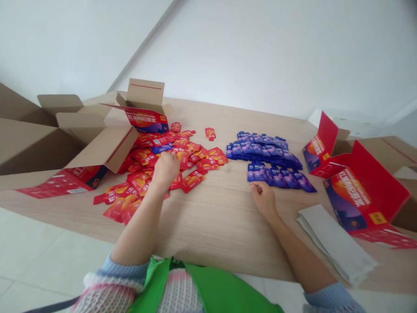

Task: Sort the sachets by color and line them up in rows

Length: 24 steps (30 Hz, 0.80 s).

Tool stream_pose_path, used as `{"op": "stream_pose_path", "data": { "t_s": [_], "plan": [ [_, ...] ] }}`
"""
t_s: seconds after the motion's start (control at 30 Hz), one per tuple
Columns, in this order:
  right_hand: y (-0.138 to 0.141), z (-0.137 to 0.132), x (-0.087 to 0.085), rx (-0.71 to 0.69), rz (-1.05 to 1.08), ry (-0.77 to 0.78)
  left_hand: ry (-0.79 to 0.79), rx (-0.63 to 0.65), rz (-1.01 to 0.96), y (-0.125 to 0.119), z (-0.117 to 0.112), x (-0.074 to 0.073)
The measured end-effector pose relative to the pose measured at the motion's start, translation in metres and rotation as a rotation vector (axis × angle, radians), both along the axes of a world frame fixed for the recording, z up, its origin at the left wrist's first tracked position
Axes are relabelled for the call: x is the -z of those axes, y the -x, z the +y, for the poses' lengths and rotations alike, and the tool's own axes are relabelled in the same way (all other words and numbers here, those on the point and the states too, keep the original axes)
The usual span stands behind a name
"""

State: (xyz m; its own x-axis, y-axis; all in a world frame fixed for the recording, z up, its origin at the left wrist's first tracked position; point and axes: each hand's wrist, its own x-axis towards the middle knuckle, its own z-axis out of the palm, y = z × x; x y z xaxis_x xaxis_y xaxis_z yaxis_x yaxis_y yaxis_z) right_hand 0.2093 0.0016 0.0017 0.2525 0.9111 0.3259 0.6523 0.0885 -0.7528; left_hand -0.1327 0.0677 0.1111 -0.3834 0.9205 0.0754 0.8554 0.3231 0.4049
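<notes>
Sorting sachets by colour looks to be in hand: L hand (pixel 167 168), curled, contents can't tell, over red pkts (pixel 193 179) at left; R hand (pixel 265 199), fingertips drawn tog., hold unclear, at near edge of blue pkts (pixel 260 150), right. Next move prob. calls for isolating one pkt.

Red-and-orange sachets (pixel 193 180), blue-purple sachets (pixel 260 150), green apron (pixel 224 289), pale-grey cloth (pixel 335 241)

Glossy red sachets (pixel 143 179) printed with orange fruit shapes lie in a loose, overlapping heap, turned every which way (one blue packet (pixel 160 148) shows among them). A lone red sachet (pixel 210 133) lies just beyond the heap's right part. Right of the heap, blue-purple sachets (pixel 265 150) overlap in orderly rows, fanned sideways.
</notes>
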Motion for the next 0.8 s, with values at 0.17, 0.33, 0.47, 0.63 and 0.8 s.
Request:
{"op": "stream_pose_path", "data": {
  "t_s": [0.17, 0.33, 0.47, 0.63, 0.8],
  "plan": [
    [0.028, -0.012, 0.001, -0.252, 0.395, 0.179, -0.019, 0.169, -0.211, -0.085, -0.047, 0.026],
    [0.061, -0.023, 0.006, -0.331, 0.525, 0.217, 0.042, 0.431, -0.265, -0.139, -0.092, 0.065],
    [0.07, -0.026, 0.003, -0.133, 0.071, 0.307, 0.136, 0.512, -0.115, -0.148, -0.108, 0.075],
    [0.076, -0.027, -0.008, -0.022, -0.516, 0.497, 0.096, 0.479, 0.105, -0.147, -0.109, 0.085],
    [0.084, -0.022, -0.007, 0.014, -0.616, 0.488, -0.008, 0.537, 0.268, -0.139, -0.11, 0.096]
  ]
}}
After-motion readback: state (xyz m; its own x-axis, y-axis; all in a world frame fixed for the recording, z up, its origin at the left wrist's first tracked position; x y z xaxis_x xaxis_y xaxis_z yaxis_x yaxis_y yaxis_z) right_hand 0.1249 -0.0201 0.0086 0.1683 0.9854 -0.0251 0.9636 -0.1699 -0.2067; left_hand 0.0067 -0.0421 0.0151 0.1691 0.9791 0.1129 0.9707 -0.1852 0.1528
